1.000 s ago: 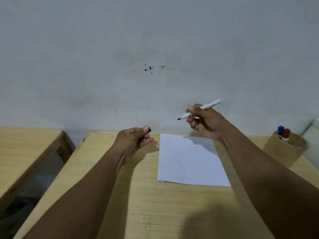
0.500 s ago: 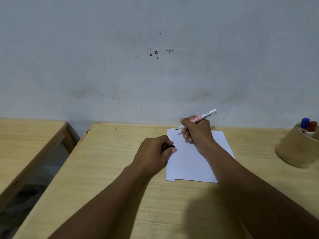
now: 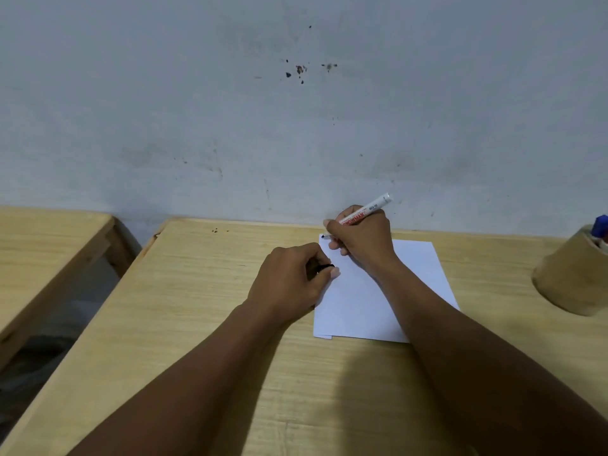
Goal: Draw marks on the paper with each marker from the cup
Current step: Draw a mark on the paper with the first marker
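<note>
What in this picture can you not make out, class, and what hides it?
- Head view: cup and blue-capped marker cut off by the right edge; marker count unknown.
- Dark cap mostly hidden inside the left hand.
- Any mark under the right hand on the paper.

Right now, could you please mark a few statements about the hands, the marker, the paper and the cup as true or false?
1. The right hand holds a white marker with red lettering, tip at the far left corner of the white sheet of paper. True.
2. The left hand is flat and empty. False: it is curled around a small black cap, resting on the paper's left edge.
3. The tan cup stands left of the paper. False: it stands to the right.
4. A blue-capped marker sits in the cup. True.
</note>
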Demonstrator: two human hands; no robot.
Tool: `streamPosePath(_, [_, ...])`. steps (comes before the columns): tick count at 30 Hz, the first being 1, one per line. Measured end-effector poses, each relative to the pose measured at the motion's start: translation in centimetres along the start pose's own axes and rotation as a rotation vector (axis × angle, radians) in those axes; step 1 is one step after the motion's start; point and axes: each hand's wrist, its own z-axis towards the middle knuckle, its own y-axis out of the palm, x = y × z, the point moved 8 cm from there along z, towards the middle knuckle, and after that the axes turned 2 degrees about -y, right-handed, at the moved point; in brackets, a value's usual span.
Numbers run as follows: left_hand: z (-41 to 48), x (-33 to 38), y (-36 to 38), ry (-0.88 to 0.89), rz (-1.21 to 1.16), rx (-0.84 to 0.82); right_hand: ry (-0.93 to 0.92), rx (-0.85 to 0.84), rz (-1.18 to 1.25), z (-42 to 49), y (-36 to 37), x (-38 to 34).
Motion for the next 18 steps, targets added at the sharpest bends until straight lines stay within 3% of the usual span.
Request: streamPosePath(18, [0.3,-1.0,0.28,-0.083,-0.068,-0.018,-0.014,0.006,0.037,0.62,-0.12,0.48])
